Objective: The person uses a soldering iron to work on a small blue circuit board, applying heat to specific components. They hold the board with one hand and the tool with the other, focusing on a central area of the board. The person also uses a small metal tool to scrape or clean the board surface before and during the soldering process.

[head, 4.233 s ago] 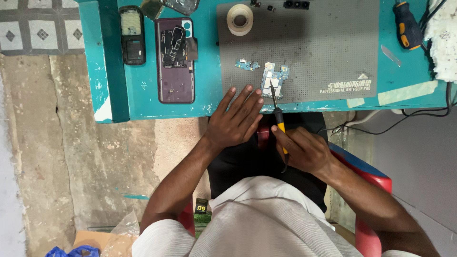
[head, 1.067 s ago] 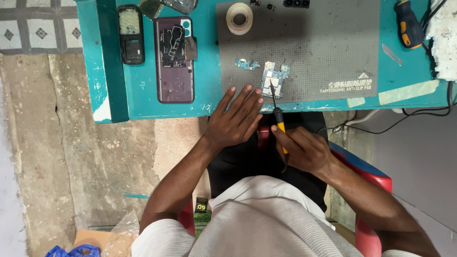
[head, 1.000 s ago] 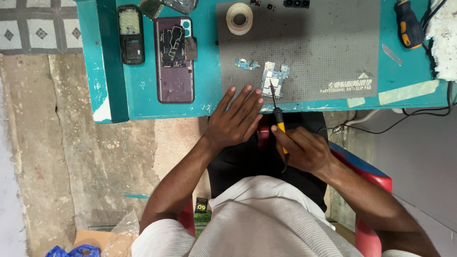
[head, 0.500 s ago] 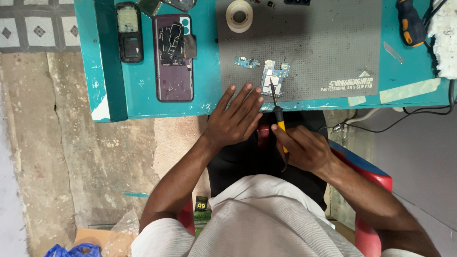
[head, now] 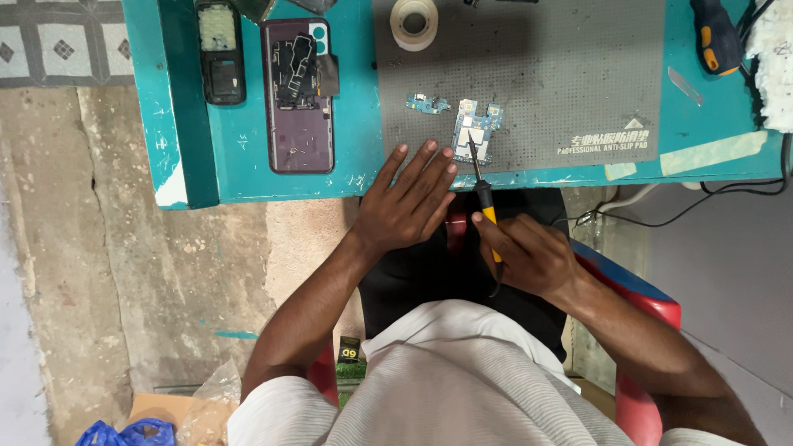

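A small blue circuit board (head: 474, 129) lies on the grey work mat (head: 578, 74), near its front edge. The dark tip of a yellow-handled screwdriver (head: 485, 206) is set on the board. The tool is gripped by the right hand (head: 529, 254), fingers curled round the handle. The left hand (head: 407, 202) is laid flat and open at the teal table (head: 239, 165) edge, just left of the board, holding nothing. A smaller blue board piece (head: 426, 103) lies beside it. An opened purple phone (head: 297, 92) is seen further left.

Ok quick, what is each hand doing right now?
Left hand: open, fingers spread flat on the edge of the teal table.
Right hand: closed on a yellow-and-black screwdriver, tip on the small circuit board.
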